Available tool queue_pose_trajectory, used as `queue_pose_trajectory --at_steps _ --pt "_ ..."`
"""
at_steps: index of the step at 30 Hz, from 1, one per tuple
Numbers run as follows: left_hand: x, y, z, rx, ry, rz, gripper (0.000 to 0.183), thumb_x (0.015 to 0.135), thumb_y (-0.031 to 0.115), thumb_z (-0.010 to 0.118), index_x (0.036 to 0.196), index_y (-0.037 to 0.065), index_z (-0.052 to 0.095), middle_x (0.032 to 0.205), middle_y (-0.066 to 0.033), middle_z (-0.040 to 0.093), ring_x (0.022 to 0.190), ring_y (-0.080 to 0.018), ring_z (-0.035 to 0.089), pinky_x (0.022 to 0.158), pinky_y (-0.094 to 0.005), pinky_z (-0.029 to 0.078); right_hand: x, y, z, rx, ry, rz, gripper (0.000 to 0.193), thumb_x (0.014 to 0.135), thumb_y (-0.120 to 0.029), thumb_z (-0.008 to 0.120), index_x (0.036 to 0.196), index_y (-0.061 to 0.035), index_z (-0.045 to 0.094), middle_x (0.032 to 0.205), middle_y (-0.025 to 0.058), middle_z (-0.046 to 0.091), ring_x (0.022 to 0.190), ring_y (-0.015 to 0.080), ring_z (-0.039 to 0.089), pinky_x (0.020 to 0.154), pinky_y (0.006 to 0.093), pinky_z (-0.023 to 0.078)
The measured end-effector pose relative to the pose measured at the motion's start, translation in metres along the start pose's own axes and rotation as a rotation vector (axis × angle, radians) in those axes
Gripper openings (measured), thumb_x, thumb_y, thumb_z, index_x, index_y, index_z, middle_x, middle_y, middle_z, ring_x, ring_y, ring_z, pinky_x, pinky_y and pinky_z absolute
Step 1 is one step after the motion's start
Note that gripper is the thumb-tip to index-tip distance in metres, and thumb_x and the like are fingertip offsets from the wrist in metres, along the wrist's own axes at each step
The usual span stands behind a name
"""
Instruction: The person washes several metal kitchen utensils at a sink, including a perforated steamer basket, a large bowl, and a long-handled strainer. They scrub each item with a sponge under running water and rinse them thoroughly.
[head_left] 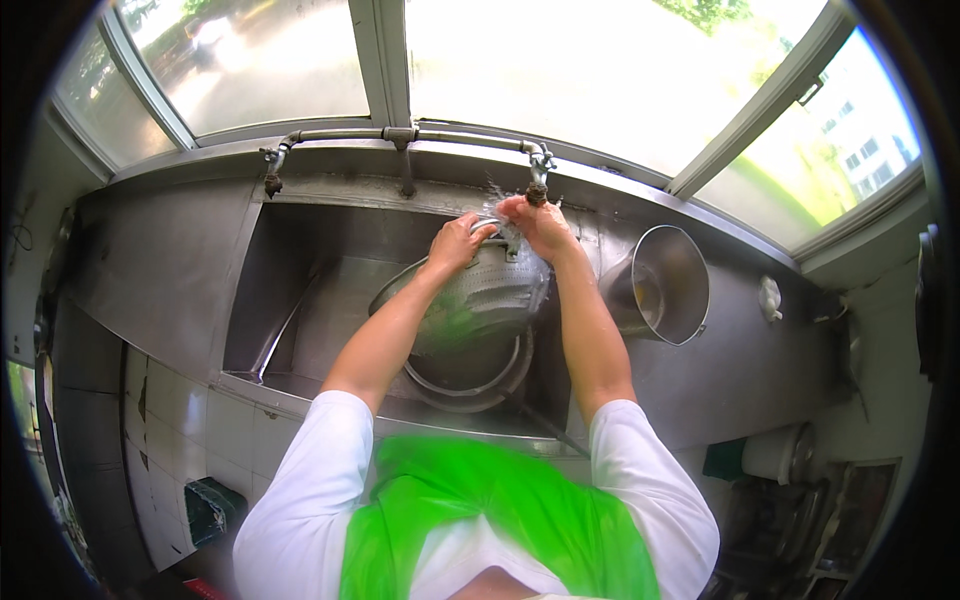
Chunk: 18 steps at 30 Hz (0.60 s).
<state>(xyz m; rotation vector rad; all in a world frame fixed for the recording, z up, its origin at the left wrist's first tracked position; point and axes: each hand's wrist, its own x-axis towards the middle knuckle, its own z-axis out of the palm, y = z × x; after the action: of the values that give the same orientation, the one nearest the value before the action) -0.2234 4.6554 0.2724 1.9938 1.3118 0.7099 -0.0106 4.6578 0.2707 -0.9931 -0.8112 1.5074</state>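
Counter (170,265) of dull steel spans the scene, and it's rinsing time: the deep sink (350,285) set into it is the arena. Tilted up inside, beneath the window-side taps, is the big metal vessel (485,290), with water (513,240) breaking over its upper end. By my reading we're mid-rinse: it's already in position and getting wet, while the rest of the wall, the inside and the turning-off are likely left. Below it sits what looks like a separate round basin (472,402); whether that one is washed, I can't tell.

Now the edges! The widest room lies left, where the sink floor shows. To the right it's tighter: the sink wall stands just beside the vessel, and a metal bucket (618,300) is up on the counter beyond it. The near rim runs below the basin, so pulling toward the body looks cramped.

Down to the hands: the left hand (457,243) has its fingers wrapped around the vessel's top handle, a firm-looking hold. The right hand (538,228) is up in the splash, fingers bent, but whether they grasp anything I cannot tell. It's right against the running tap (538,185), the tightest spot of all. Far right, a small white bundle (769,299) lies well apart from the action.
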Motion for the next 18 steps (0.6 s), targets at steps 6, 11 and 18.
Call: queue_pose_trajectory --at_steps 6,11,18 --pt "0.04 -0.021 0.046 0.078 0.092 0.282 0.043 0.091 0.042 0.065 0.107 0.003 0.059 0.109 -0.0179 0.064 0.099 -0.0411 0.064 0.085 -0.0503 0.053 0.003 0.013 0.015 -0.996 -0.042 -0.256 0.043 0.103 -0.039 0.049 0.105 -0.0005 0.068 0.094 0.0106 0.072 0.084 0.0198 0.066 0.074 0.0351 0.05" --pt "0.028 0.014 0.05 0.358 -0.031 0.123 0.038 0.096 0.042 0.058 0.108 0.007 0.064 0.106 -0.0164 0.067 0.101 -0.0374 0.065 0.082 -0.0497 0.051 0.01 0.032 -0.044 -1.082 0.467 -0.121 0.048 0.097 -0.05 0.052 0.1 -0.0057 0.07 0.085 0.0166 0.071 0.079 0.0299 0.069 0.069 0.0437 0.051" --pt "0.025 -0.034 0.027 0.422 -0.097 -0.064 0.035 0.098 0.038 0.053 0.097 0.007 0.071 0.099 -0.0166 0.072 0.1 -0.0325 0.067 0.085 -0.0509 0.047 0.006 0.026 0.029 -1.496 0.19 -0.179 0.05 0.092 -0.057 0.053 0.098 -0.0112 0.072 0.097 0.0176 0.072 0.098 0.0386 0.067 0.083 0.0479 0.051"
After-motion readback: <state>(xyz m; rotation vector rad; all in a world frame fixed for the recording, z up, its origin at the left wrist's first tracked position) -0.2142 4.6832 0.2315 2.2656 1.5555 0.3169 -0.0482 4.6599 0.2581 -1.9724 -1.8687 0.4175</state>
